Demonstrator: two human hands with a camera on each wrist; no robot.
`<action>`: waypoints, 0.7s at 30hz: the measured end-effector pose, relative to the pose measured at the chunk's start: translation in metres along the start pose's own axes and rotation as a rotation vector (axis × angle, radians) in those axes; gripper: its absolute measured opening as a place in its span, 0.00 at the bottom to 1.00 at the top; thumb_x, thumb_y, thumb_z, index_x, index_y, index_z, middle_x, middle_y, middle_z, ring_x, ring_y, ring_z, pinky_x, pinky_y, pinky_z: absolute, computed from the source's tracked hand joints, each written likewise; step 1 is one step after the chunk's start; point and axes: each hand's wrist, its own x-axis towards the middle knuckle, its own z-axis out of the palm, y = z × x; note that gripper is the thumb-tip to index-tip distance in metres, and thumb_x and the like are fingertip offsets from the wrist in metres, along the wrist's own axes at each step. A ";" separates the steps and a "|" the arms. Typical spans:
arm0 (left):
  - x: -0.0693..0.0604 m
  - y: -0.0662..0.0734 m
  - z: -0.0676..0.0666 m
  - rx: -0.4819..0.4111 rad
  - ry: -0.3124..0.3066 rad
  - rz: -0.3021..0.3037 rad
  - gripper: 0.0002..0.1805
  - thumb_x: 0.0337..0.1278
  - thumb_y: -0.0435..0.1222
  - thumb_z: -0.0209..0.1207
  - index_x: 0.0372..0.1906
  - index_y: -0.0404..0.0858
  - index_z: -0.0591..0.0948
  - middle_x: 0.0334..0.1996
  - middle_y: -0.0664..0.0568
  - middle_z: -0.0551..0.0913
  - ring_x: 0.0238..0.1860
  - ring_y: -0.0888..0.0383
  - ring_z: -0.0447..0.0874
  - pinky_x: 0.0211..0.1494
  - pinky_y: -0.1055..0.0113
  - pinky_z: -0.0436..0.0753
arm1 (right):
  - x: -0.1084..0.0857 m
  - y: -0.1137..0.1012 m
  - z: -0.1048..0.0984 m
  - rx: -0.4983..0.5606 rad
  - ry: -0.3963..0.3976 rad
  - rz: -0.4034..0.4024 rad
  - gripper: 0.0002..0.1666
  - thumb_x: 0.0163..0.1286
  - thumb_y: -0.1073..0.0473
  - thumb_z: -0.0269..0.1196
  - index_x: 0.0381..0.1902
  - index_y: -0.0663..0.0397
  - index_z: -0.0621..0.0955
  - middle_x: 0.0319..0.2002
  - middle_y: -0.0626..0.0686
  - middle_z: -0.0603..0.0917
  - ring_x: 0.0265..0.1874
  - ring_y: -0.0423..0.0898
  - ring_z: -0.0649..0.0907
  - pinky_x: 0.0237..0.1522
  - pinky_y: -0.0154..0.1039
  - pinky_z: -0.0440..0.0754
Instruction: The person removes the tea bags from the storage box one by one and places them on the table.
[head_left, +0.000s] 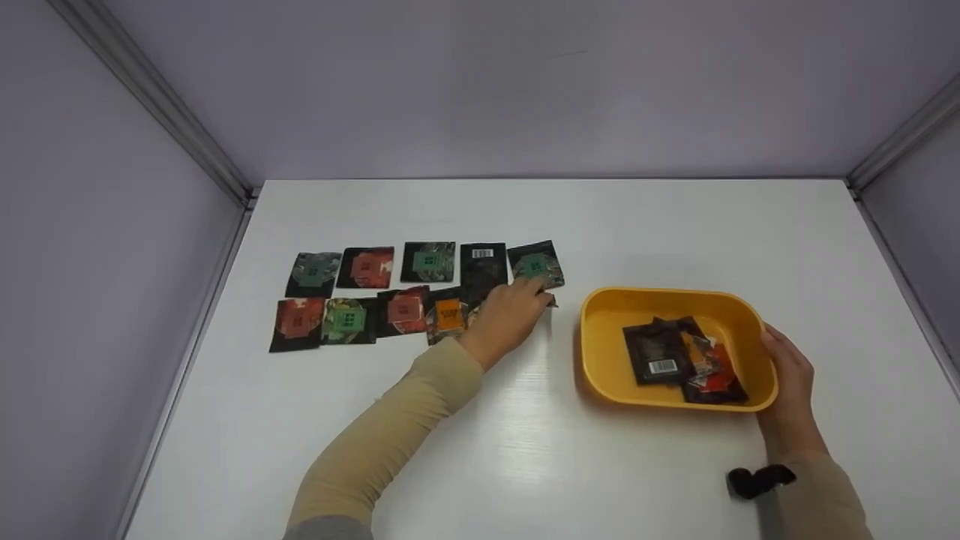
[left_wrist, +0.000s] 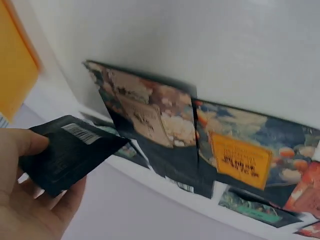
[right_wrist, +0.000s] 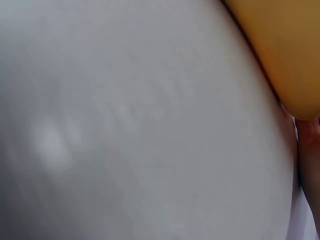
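Observation:
In the head view my left hand [head_left: 510, 319] is at the right end of the lower row of sachets. The left wrist view shows that hand [left_wrist: 37, 185] pinching a black sachet [left_wrist: 70, 150] between thumb and fingers, its barcode side visible. A sachet with a pale label [left_wrist: 145, 120] lies beside it, next to an orange-labelled one [left_wrist: 240, 157]. My right hand [head_left: 791, 375] grips the right side of a yellow bin [head_left: 607, 397]; most of its fingers are hidden. Inside the bin, several sachets overlap, one black with a barcode [head_left: 652, 352] among them.
An upper row holds several sachets, from a dark green-labelled one [head_left: 313, 271] to another green-labelled one [head_left: 536, 264]. Red-labelled [head_left: 298, 322] and light-green-labelled [head_left: 349, 321] sachets lie in the lower row. A black object [head_left: 759, 480] is at my right sleeve. Walls border the white table [head_left: 510, 465].

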 end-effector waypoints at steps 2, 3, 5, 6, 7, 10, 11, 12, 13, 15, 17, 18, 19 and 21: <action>-0.001 0.003 0.004 -0.008 -0.062 -0.025 0.12 0.71 0.35 0.56 0.52 0.43 0.86 0.52 0.49 0.81 0.48 0.52 0.82 0.41 0.61 0.85 | 0.000 0.001 0.001 -0.002 0.000 -0.009 0.31 0.75 0.44 0.57 0.72 0.45 0.70 0.65 0.45 0.73 0.62 0.40 0.70 0.53 0.26 0.76; -0.002 0.004 0.005 -0.023 -0.090 -0.041 0.12 0.71 0.35 0.55 0.52 0.43 0.86 0.52 0.49 0.81 0.48 0.52 0.82 0.41 0.60 0.85 | -0.001 0.001 0.002 0.000 0.000 -0.014 0.31 0.75 0.44 0.57 0.72 0.46 0.70 0.65 0.45 0.74 0.62 0.41 0.70 0.53 0.26 0.76; -0.003 0.006 0.008 -0.066 -0.142 -0.067 0.12 0.71 0.35 0.55 0.52 0.43 0.86 0.52 0.48 0.81 0.50 0.51 0.81 0.43 0.58 0.85 | -0.001 0.001 0.002 0.005 0.001 -0.014 0.31 0.75 0.45 0.58 0.71 0.47 0.71 0.65 0.45 0.74 0.62 0.40 0.71 0.52 0.26 0.76; -0.004 0.007 0.008 -0.083 -0.169 -0.077 0.13 0.71 0.35 0.55 0.53 0.43 0.85 0.53 0.48 0.80 0.52 0.51 0.80 0.45 0.56 0.85 | -0.001 0.001 0.002 0.007 0.002 -0.013 0.31 0.74 0.45 0.58 0.71 0.47 0.71 0.64 0.45 0.75 0.61 0.40 0.71 0.52 0.26 0.76; -0.004 0.007 0.009 -0.101 -0.194 -0.084 0.13 0.71 0.35 0.55 0.54 0.42 0.85 0.54 0.48 0.80 0.53 0.50 0.79 0.46 0.55 0.85 | -0.001 0.001 0.003 0.010 0.003 -0.013 0.31 0.74 0.45 0.58 0.71 0.47 0.71 0.64 0.45 0.75 0.61 0.40 0.71 0.52 0.26 0.76; -0.007 0.007 0.010 -0.127 -0.251 -0.085 0.16 0.67 0.34 0.58 0.57 0.41 0.83 0.57 0.46 0.78 0.57 0.48 0.77 0.49 0.53 0.83 | 0.000 0.000 0.003 0.021 0.003 -0.009 0.31 0.74 0.45 0.59 0.71 0.47 0.72 0.64 0.45 0.75 0.61 0.40 0.72 0.53 0.26 0.76; -0.007 0.007 0.010 -0.125 -0.266 -0.079 0.18 0.66 0.34 0.58 0.59 0.41 0.82 0.58 0.46 0.77 0.58 0.48 0.76 0.49 0.52 0.83 | 0.000 0.000 0.003 0.022 0.004 -0.007 0.31 0.73 0.45 0.60 0.71 0.47 0.72 0.64 0.44 0.75 0.61 0.40 0.72 0.53 0.26 0.76; -0.008 0.007 0.011 -0.124 -0.279 -0.070 0.19 0.65 0.34 0.59 0.60 0.41 0.81 0.59 0.45 0.76 0.59 0.48 0.75 0.49 0.52 0.83 | 0.000 0.000 0.002 0.019 0.005 -0.008 0.32 0.73 0.44 0.60 0.71 0.47 0.72 0.64 0.44 0.75 0.60 0.39 0.72 0.52 0.26 0.75; -0.009 0.007 0.011 -0.121 -0.285 -0.060 0.20 0.64 0.35 0.59 0.61 0.40 0.80 0.59 0.45 0.76 0.59 0.47 0.75 0.49 0.53 0.83 | 0.000 0.000 0.002 0.023 0.006 -0.008 0.31 0.73 0.45 0.60 0.71 0.47 0.72 0.63 0.44 0.76 0.60 0.39 0.72 0.53 0.26 0.75; -0.009 0.007 0.011 -0.111 -0.295 -0.043 0.22 0.63 0.36 0.60 0.63 0.40 0.79 0.61 0.44 0.75 0.60 0.47 0.74 0.50 0.54 0.83 | 0.000 0.000 0.001 0.024 0.006 -0.011 0.31 0.73 0.45 0.60 0.71 0.46 0.72 0.63 0.44 0.76 0.60 0.39 0.72 0.53 0.26 0.75; -0.010 0.006 0.011 -0.104 -0.304 -0.034 0.24 0.63 0.38 0.61 0.64 0.40 0.77 0.62 0.44 0.73 0.61 0.47 0.73 0.51 0.54 0.83 | 0.000 0.000 0.001 0.028 0.003 -0.015 0.31 0.74 0.45 0.60 0.71 0.46 0.72 0.63 0.44 0.76 0.59 0.38 0.73 0.53 0.26 0.76; -0.011 0.005 0.012 -0.102 -0.308 -0.030 0.25 0.63 0.38 0.61 0.65 0.41 0.77 0.63 0.44 0.73 0.62 0.48 0.72 0.53 0.54 0.82 | -0.001 0.000 0.001 0.038 0.001 -0.019 0.31 0.74 0.46 0.60 0.71 0.47 0.72 0.62 0.44 0.76 0.59 0.38 0.74 0.53 0.26 0.76; -0.011 0.005 0.012 -0.101 -0.312 -0.027 0.26 0.63 0.39 0.62 0.66 0.41 0.76 0.64 0.45 0.72 0.63 0.48 0.71 0.54 0.54 0.81 | 0.000 0.001 0.001 0.049 -0.001 -0.021 0.31 0.73 0.46 0.60 0.71 0.47 0.72 0.62 0.44 0.76 0.58 0.38 0.74 0.53 0.26 0.76; -0.011 0.003 0.012 -0.103 -0.323 -0.024 0.27 0.62 0.41 0.63 0.66 0.42 0.75 0.65 0.45 0.71 0.64 0.49 0.70 0.56 0.53 0.79 | 0.000 0.001 0.001 0.068 -0.005 -0.019 0.31 0.73 0.47 0.61 0.71 0.48 0.72 0.62 0.44 0.76 0.57 0.37 0.75 0.53 0.27 0.77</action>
